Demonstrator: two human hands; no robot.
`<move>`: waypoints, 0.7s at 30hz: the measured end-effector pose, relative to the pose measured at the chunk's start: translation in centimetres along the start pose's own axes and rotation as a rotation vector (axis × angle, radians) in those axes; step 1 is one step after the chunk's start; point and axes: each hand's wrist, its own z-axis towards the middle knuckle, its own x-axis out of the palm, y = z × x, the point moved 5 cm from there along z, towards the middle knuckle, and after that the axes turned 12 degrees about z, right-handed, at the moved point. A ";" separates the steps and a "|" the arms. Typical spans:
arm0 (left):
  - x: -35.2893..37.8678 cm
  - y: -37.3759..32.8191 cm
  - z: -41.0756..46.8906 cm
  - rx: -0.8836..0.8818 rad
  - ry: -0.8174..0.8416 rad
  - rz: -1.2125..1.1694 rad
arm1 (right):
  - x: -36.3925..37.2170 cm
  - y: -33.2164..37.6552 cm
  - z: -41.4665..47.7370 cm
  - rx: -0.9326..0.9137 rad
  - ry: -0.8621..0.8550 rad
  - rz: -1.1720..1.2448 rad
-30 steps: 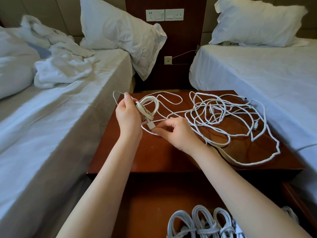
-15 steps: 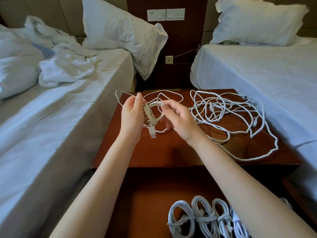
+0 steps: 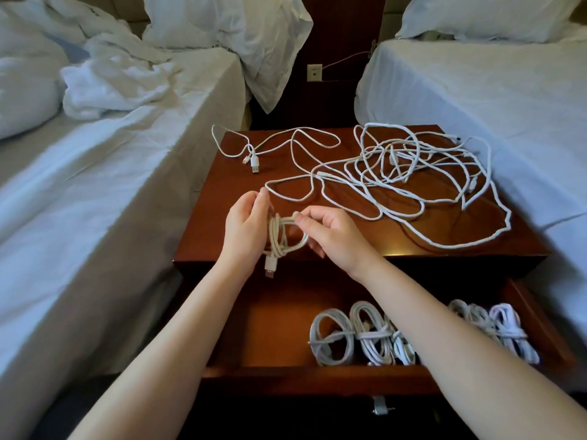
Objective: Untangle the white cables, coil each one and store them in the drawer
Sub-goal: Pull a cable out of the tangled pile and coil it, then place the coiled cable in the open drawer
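The left hand [image 3: 246,228] is gripping a small coil [image 3: 275,237] of white cable, its fingers [image 3: 258,201] curled around the coil's 9 o'clock side. The right hand [image 3: 333,236] is pinching the coil's upper loop between thumb and forefinger, with the other fingers curled behind the 3 o'clock side. Both hands are holding the coil just above the front edge of the counter [image 3: 222,201], and a USB plug [image 3: 270,266] is hanging from the coil's bottom toward 6 o'clock.

A tangle of white cables [image 3: 413,173] is lying spread across the counter's 1 to 3 o'clock area, one long strand trailing toward the hands. A separate loose cable [image 3: 286,144] is lying at about 11 o'clock on the counter, with part of it drooping over the left edge.

The drawer [image 3: 286,377] is standing open at 6 o'clock below the counter. Coiled bundles [image 3: 365,335] of white cable are sitting in a row in its right half, partly hidden by the right forearm.

A left bed [image 3: 95,185] with rumpled linen is flanking the counter at 9 o'clock, and a right bed [image 3: 492,90] at 3 o'clock.
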 end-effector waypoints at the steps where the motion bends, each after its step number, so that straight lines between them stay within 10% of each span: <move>1: 0.0 0.2 -0.3 -0.002 0.009 0.008 | 0.2 -0.1 -0.4 -0.005 0.009 -0.009; 14: -1.6 1.2 -2.8 0.215 0.021 0.246 | 1.8 0.3 -3.4 -0.035 0.296 -0.005; 21: -3.3 1.5 -4.1 0.428 0.001 0.414 | 4.1 -1.3 -4.9 -0.064 0.503 -0.677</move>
